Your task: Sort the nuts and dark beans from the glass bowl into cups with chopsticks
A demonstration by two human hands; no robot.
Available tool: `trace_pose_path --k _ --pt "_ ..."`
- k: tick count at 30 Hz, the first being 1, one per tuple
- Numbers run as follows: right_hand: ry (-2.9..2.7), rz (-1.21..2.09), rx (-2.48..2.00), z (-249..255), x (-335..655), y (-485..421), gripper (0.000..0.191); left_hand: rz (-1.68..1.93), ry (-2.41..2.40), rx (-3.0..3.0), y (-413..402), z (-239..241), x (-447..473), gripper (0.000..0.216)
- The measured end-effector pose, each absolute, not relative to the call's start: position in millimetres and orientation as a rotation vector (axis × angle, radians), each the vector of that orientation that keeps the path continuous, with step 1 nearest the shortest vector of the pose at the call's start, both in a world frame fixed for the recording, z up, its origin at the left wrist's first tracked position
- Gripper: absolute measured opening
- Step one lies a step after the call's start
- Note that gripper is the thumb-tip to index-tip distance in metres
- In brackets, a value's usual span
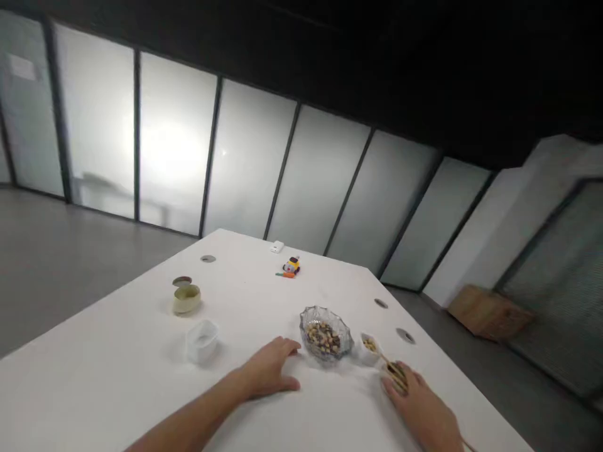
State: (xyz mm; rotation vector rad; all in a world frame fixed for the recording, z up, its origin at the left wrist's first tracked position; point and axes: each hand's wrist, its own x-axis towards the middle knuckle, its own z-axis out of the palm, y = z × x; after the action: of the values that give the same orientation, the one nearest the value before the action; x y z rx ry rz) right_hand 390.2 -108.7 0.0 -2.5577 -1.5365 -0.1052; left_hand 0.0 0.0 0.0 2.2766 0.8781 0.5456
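Left hand (271, 371), right hand (421, 408) with chopsticks (394, 371), white table (117, 376) (frosted glass (245, 169) beyond)

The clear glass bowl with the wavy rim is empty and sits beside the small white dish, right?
No. The head view shows the clear glass bowl with the wavy rim holding brown and pale pieces, not empty. It does sit beside the small white dish.

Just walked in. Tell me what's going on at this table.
A person is at a white table. Their left hand lies flat and open beside a glass bowl of mixed beans or nuts. Their right hand holds chopsticks, tips near a small white dish next to the bowl. Farther off stand a white tub, a beige tin and a toy.
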Motion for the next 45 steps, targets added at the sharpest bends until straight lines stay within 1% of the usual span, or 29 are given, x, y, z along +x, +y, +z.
trace_pose_path --k 8,15,19,21,24,30,33,39,45 --pt "-1.453 -0.120 -2.533 11 417 -76 0.068 0.517 0.870 2.323 -2 4 1 0.073" --pt "-1.352 -0.327 -2.490 2 406 -79 0.070 0.496 0.878 2.356 -2 7 -1 0.070" --pt "-1.354 -0.553 -2.460 1 394 -88 0.059 0.514 0.873 2.373 -2 6 -1 0.068" --pt "-1.367 -0.586 -2.476 3 388 -89 0.053 0.515 0.879 2.369 -2 7 -1 0.066" --pt "-1.354 -0.571 -2.491 6 382 -89 0.050 0.504 0.875 2.370 -3 8 -2 0.064" --pt "-1.249 -0.430 -2.556 15 376 -91 0.057 0.496 0.881 2.374 -4 10 -3 0.060" --pt "-1.214 -0.410 -2.592 17 373 -93 0.059 0.497 0.875 2.383 -5 11 -4 0.057" --pt "-1.264 -0.376 -2.615 15 369 -93 0.059 0.500 0.865 2.409 -5 12 -5 0.050" --pt "-1.306 -0.293 -2.589 18 362 -93 0.065 0.502 0.848 2.426 -3 9 -6 0.048"
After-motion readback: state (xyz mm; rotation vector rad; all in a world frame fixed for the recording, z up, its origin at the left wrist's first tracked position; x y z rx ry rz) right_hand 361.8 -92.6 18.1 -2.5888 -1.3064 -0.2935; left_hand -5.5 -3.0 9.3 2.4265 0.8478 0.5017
